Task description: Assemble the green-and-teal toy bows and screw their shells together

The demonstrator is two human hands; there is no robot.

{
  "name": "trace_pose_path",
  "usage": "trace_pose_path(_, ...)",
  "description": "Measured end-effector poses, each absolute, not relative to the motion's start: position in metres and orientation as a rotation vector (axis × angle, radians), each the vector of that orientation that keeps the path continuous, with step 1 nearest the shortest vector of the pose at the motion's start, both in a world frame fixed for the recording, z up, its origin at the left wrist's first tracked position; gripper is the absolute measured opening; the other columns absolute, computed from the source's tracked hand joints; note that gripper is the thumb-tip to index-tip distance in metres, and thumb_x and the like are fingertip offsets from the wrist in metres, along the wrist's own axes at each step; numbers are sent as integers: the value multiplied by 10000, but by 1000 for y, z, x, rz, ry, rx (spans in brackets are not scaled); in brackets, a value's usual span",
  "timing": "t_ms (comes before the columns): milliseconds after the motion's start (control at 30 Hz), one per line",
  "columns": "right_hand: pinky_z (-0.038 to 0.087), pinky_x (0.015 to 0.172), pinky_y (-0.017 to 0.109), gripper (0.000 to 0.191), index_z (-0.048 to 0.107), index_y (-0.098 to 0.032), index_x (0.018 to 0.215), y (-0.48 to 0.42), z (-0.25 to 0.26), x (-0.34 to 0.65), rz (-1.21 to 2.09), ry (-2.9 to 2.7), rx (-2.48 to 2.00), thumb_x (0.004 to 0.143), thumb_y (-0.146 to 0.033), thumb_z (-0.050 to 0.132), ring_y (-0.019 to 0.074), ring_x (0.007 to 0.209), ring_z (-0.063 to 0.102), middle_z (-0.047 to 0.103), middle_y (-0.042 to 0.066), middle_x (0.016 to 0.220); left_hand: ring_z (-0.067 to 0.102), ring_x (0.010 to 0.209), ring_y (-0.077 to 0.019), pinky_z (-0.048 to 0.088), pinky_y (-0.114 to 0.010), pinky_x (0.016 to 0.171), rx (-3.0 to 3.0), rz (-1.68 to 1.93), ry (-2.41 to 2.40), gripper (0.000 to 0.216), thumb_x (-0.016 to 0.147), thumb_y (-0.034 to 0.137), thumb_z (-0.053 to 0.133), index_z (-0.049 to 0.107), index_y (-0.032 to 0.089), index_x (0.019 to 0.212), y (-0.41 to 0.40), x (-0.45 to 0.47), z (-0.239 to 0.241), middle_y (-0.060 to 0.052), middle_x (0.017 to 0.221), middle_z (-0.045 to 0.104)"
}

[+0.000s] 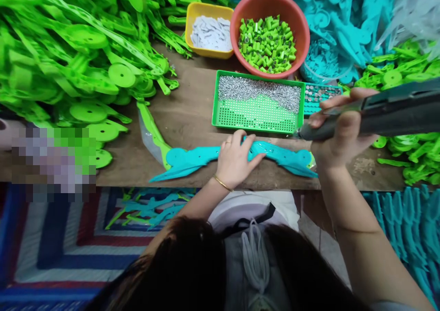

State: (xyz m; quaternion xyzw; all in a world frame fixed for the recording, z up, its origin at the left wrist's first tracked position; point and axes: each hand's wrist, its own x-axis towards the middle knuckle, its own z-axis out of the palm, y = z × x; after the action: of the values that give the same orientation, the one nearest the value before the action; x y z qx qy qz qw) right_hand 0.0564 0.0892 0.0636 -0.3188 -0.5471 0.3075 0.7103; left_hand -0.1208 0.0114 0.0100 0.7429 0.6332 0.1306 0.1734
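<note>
My left hand [237, 159] is laid over the middle of a blue bow-shaped plastic part [195, 157], fingers across its far edge and thumb to the right, holding it against the table. A lime green arm with a grey blade-like piece [153, 134] extends from its left end; a bit of green shows at its right end. In my right hand [338, 139], the fingers wrap round a dark electric screwdriver [388, 111]. Its tip points left, near the lower right corner of a green perforated tray [215, 118] of small silver screws [257, 91].
Behind the tray stand a red bowl [235, 49] of green cylinders and a yellow bin [189, 38] of pale pieces. Green parts [85, 72] heap up left, blue ones [330, 8] at the back right. Below the table edge, a striped-lined container [62, 233] holds parts. A blurred patch hides the left edge.
</note>
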Motion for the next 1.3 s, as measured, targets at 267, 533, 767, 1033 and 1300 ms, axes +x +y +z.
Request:
trace_pose_path(267, 515, 456, 268, 325, 604, -340, 1081, 39, 56, 68, 795, -1297, -795, 804, -471, 712, 98, 507, 577, 682, -42, 856, 487, 1283, -363, 359, -502, 1115, 2369, 491, 1578, 725, 824, 586, 650, 548, 61, 1315, 5, -90, 14, -207, 1339, 571)
trace_pose_path(533, 560, 591, 292, 404, 556, -340, 1163, 40, 22, 71, 960, -1342, -791, 807, -441, 717, 93, 575, 582, 618, -47, 860, 516, 1290, -323, 328, -472, 1170, 2333, 471, 1520, 763, 842, 636, 582, 527, 50, 1329, 8, -73, 1, -186, 1317, 603)
trace_pose_path(767, 538, 557, 285, 476, 549, -326, 1174, 38, 26, 70, 993, -1385, -910, 773, -504, 736, 106, 564, 579, 608, -52, 780, 522, 1284, -316, 356, -477, 1149, 2356, 442, 1514, 761, 854, 653, 543, 530, 65, 1337, 8, -75, 1, -186, 1315, 607)
trace_pose_path(1033, 472, 497, 256, 340, 560, -293, 1106, 123, 48, 46, 496, -1193, -878, 856, -498, 665, 57, 490, 523, 612, -26, 859, 533, 1257, -312, 358, -461, 1155, 2412, 475, 1529, 857, 814, 731, 496, 548, 36, 1313, 7, -77, -1, -181, 1290, 620)
trace_pose_path(1300, 546, 508, 310, 401, 551, -347, 1148, 135, 5, 44, 507, -1191, -967, 837, -591, 619, 98, 501, 569, 548, -36, 828, 534, 1263, -305, 350, -451, 1164, 2430, 457, 1530, 851, 826, 728, 476, 548, 33, 1311, 7, -76, -2, -181, 1299, 616)
